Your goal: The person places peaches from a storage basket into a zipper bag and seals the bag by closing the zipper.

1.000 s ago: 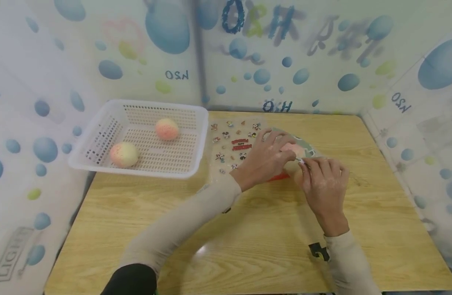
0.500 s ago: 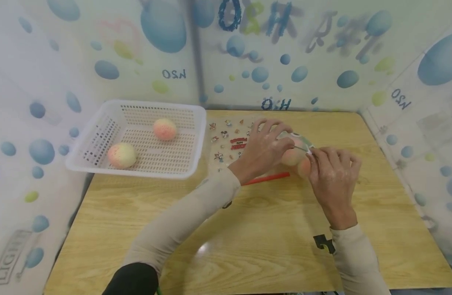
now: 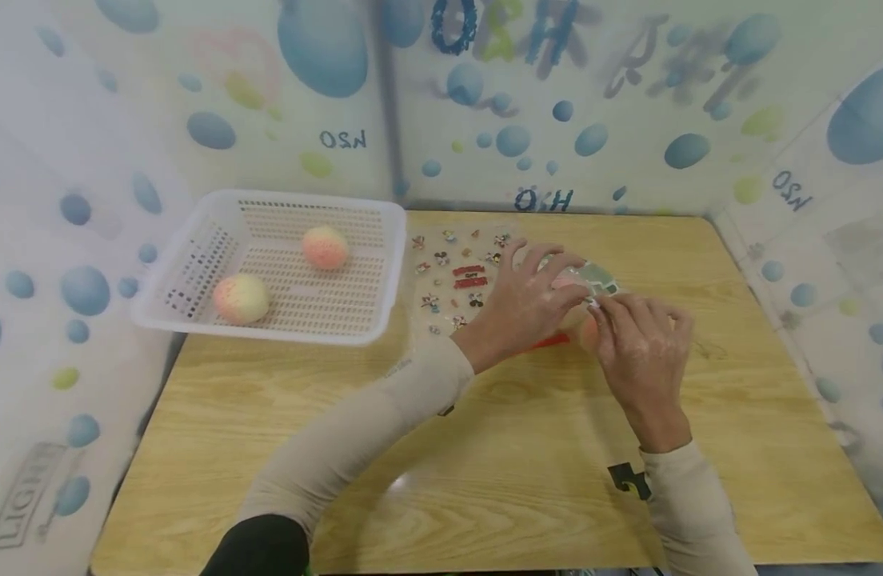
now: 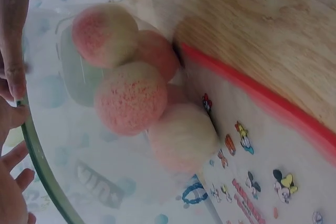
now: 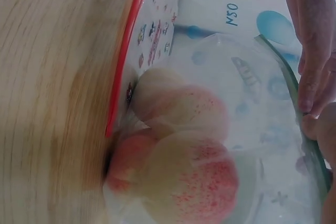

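Note:
A clear zip bag (image 4: pixel 84 135) stands with several peaches (image 4: pixel 131 98) inside, and a green strip (image 4: pixel 38 156) runs along its top edge. My left hand (image 3: pixel 524 300) pinches this strip between thumb and fingertips. Close beside it, my right hand (image 3: pixel 645 344) pinches the same edge. In the right wrist view the fingers of both hands meet at the strip, above the peaches. The hands hide part of the bag in the head view.
Left on the wooden table (image 3: pixel 441 496) is a white perforated basket (image 3: pixel 387 280) holding two peaches (image 3: pixel 241 299). A flat cartoon-print bag (image 3: pixel 441 268) with a red edge lies under the left hand and forearm. Patterned walls stand behind and at both sides.
Both hands, pinching the bag's top edge, shift slightly to the right and then partly back. The basket and its peaches stay put.

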{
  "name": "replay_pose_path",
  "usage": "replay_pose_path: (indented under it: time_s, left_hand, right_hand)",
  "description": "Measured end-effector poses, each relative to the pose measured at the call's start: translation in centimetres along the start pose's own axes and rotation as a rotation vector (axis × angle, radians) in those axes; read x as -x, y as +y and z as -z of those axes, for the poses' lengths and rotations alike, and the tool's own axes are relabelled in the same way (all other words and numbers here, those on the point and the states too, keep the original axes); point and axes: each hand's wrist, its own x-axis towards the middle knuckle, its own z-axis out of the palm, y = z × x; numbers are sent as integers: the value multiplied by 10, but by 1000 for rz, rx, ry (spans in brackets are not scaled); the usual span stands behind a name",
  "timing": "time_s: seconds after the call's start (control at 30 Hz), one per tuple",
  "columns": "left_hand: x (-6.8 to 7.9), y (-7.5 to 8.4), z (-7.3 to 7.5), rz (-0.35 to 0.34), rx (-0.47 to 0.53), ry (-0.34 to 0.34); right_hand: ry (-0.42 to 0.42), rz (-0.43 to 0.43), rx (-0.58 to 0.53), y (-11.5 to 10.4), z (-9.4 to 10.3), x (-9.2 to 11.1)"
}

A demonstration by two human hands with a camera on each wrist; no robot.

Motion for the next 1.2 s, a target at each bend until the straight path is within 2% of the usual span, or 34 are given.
replay_pose_path:
  time_s: [0.1, 0.27, 0.57, 0.67, 0.9, 1.1, 1.2]
  left_hand:
    - [1, 5, 0, 6, -27, -18]
    - [3, 7, -3, 17, -10, -20]
    - [10, 4, -10, -7, 47, 98]
    - [13, 3, -12, -15, 43, 118]
    - [16, 1, -11, 7, 57, 111]
    - [21, 2, -11, 24, 47, 96]
    - [22, 4, -9, 24, 43, 81]
  right_hand:
    - [-5, 9, -12, 0, 1, 3]
    - [-15, 20, -32, 1, 3, 8]
    - [-54, 19, -42, 3, 6, 11]
    - [-62, 24, -41, 3, 8, 13]
    - [-80, 27, -45, 3, 11, 15]
    - [-65, 22, -60, 4, 12, 16]
    - [-88, 33, -68, 4, 13, 16]
